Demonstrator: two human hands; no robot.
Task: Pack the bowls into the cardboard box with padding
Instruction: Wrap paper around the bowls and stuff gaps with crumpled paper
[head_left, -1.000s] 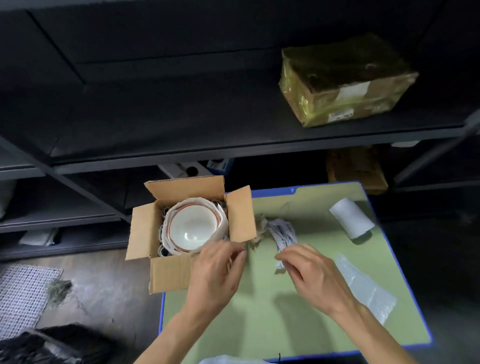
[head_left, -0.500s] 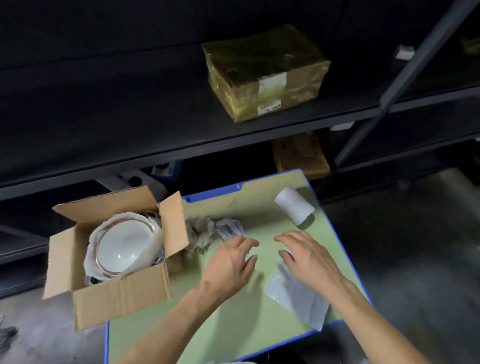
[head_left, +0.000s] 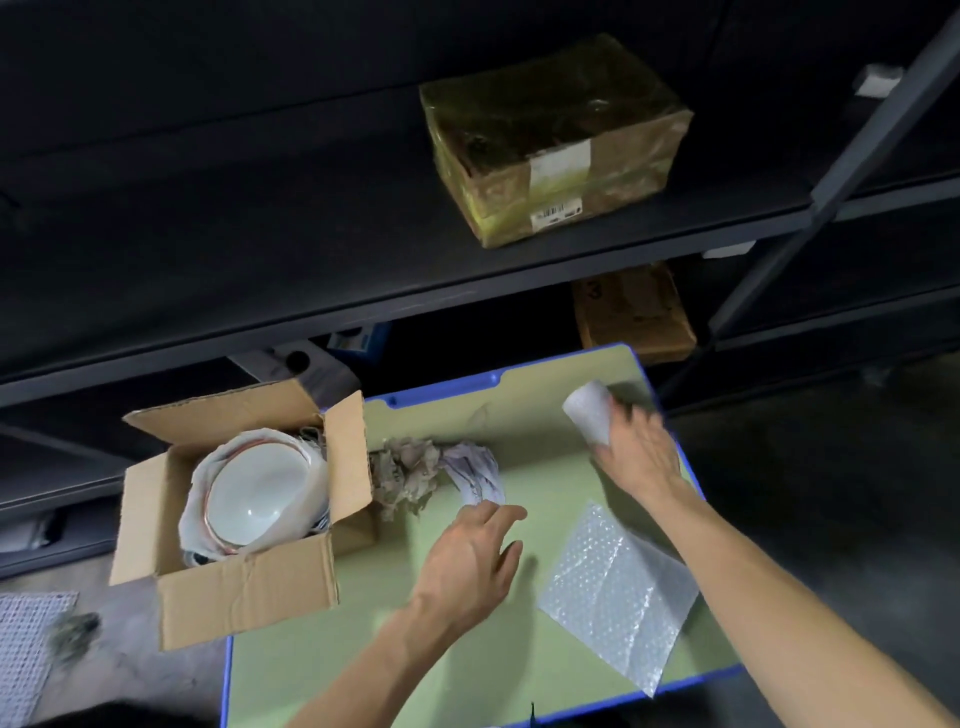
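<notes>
An open cardboard box (head_left: 244, 587) sits at the left edge of the green table (head_left: 322, 654). Inside it lies a white bowl (head_left: 260, 499) with a red rim, nested in white wrapping. Crumpled paper (head_left: 431, 473) lies on the table just right of the box. My left hand (head_left: 467, 561) hovers over the table below the paper, fingers relaxed, holding nothing. My right hand (head_left: 636, 452), blurred, is on the near end of a white padding roll (head_left: 589, 415) at the table's far right. A flat bubble-wrap sheet (head_left: 618, 592) lies between my forearms.
Dark metal shelves stand behind the table. A taped brown parcel (head_left: 556, 140) rests on the upper shelf, another carton (head_left: 634, 317) on the lower one. A slanted shelf post (head_left: 841, 171) runs at the right. A mesh mat (head_left: 26, 654) lies on the floor at left.
My right hand moved from the bubble wrap up and right onto the padding roll. My left hand drew back slightly from the crumpled paper. The view swung to the right.
</notes>
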